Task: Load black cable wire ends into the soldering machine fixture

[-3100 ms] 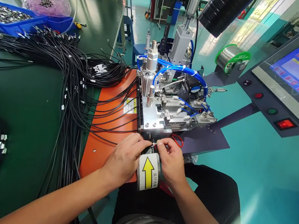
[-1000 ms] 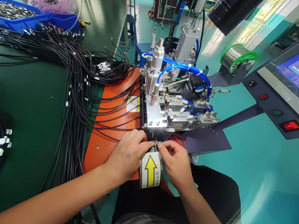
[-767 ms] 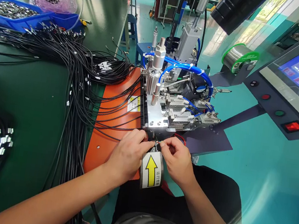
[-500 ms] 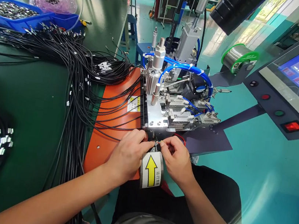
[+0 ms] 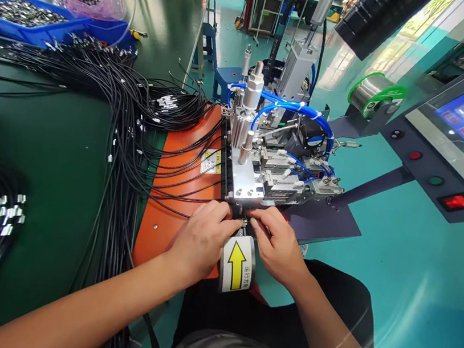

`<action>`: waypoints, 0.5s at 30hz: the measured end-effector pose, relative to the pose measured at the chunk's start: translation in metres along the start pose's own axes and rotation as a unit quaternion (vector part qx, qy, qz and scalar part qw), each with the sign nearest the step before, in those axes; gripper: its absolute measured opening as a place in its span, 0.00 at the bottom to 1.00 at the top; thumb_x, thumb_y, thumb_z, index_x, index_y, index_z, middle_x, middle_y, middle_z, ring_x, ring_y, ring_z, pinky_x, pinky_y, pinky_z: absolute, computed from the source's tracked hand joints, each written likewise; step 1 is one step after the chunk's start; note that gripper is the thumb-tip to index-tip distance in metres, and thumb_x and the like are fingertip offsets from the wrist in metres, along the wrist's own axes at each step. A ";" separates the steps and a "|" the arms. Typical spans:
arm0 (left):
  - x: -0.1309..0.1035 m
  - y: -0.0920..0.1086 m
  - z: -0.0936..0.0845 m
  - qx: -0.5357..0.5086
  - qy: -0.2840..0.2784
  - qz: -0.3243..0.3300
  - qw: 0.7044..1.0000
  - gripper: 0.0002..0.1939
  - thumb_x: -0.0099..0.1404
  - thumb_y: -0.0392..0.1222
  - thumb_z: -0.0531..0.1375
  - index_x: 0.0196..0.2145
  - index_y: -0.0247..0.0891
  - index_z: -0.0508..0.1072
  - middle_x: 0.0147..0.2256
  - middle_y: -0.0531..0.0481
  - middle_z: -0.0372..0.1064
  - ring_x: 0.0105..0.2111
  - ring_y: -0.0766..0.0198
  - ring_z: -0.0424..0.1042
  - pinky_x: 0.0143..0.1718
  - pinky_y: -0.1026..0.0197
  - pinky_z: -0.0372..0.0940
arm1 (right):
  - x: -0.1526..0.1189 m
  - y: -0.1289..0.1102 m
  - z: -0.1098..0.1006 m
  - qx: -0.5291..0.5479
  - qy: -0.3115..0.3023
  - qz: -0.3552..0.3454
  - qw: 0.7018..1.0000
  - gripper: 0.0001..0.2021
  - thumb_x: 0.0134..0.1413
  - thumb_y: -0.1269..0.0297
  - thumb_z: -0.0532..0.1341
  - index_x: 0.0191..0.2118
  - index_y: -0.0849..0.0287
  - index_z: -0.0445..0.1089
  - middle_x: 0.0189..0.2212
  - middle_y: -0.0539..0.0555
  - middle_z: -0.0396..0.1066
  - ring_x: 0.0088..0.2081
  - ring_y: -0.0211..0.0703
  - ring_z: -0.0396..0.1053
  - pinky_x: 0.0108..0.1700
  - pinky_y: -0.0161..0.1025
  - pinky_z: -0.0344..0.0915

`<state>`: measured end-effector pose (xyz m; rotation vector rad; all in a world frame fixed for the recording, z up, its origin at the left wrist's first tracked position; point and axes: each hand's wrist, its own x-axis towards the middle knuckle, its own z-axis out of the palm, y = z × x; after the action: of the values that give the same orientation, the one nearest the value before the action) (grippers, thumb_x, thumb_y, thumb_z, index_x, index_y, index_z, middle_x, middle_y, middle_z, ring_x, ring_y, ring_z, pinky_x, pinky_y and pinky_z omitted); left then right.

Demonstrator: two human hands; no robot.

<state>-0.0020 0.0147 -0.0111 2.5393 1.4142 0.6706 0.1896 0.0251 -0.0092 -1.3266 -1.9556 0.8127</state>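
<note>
Both my hands meet at the front edge of a metal machine (image 5: 244, 183), above a roller (image 5: 238, 264) labelled with a yellow arrow. The fingers of my left hand (image 5: 204, 238) are closed around the end of a black cable (image 5: 173, 209) that crosses the orange plate (image 5: 157, 244). Close beside its fingertips, my right hand (image 5: 278, 241) has thumb and index finger bent towards each other at the small cable end. Whatever lies between those right fingertips is too small to make out. Several more black cables run side by side into the machine's edge.
A thick bundle of black cables (image 5: 121, 181) hangs over the green table (image 5: 59, 173) to the left. Blue bins (image 5: 62, 32) of small metal parts stand behind it. On the right are a solder wire spool (image 5: 372, 95) and a control panel (image 5: 436, 162).
My right index finger has reached forward, away from the thumb, towards the machine's edge. My left hand stays nearly in place. The whole view has shifted slightly.
</note>
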 end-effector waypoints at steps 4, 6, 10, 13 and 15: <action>-0.001 0.001 -0.001 0.004 -0.001 -0.002 1.000 0.14 0.67 0.31 0.54 0.44 0.40 0.76 0.36 0.46 0.65 0.38 0.57 0.62 0.39 0.56 0.61 | 0.000 -0.002 -0.003 -0.012 0.006 -0.009 1.000 0.10 0.64 0.70 0.54 0.45 0.58 0.71 0.37 0.54 0.67 0.39 0.42 0.67 0.42 0.38 0.63; -0.001 0.001 -0.001 0.004 -0.002 -0.003 1.000 0.13 0.67 0.31 0.54 0.44 0.40 0.76 0.36 0.46 0.65 0.38 0.57 0.62 0.39 0.56 0.61 | 0.000 -0.004 -0.004 -0.020 0.014 -0.009 1.000 0.08 0.63 0.69 0.55 0.44 0.58 0.71 0.37 0.54 0.67 0.39 0.42 0.67 0.42 0.38 0.63; -0.001 0.001 -0.001 0.008 -0.004 -0.003 1.000 0.13 0.67 0.32 0.55 0.44 0.40 0.76 0.36 0.46 0.65 0.37 0.57 0.62 0.38 0.57 0.60 | 0.000 -0.005 -0.004 -0.028 0.032 -0.002 0.999 0.06 0.63 0.68 0.56 0.39 0.58 0.70 0.35 0.52 0.66 0.38 0.42 0.66 0.41 0.37 0.61; 0.000 0.001 -0.001 0.010 -0.004 -0.003 1.000 0.13 0.67 0.32 0.55 0.44 0.40 0.77 0.36 0.46 0.65 0.37 0.58 0.62 0.38 0.57 0.60 | 0.000 -0.002 -0.003 -0.020 0.044 0.012 0.999 0.06 0.63 0.67 0.56 0.35 0.58 0.69 0.31 0.50 0.65 0.34 0.40 0.65 0.37 0.36 0.60; 0.000 0.001 -0.001 0.010 -0.003 -0.002 1.000 0.12 0.67 0.32 0.55 0.44 0.40 0.77 0.36 0.46 0.65 0.36 0.58 0.62 0.38 0.57 0.61 | 0.000 0.000 -0.001 -0.011 0.047 0.027 0.998 0.07 0.62 0.67 0.57 0.33 0.58 0.68 0.30 0.49 0.64 0.31 0.38 0.64 0.34 0.36 0.60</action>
<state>-0.0014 0.0140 -0.0097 2.5506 1.4317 0.6506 0.1898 0.0252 -0.0085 -1.4091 -1.8680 0.7431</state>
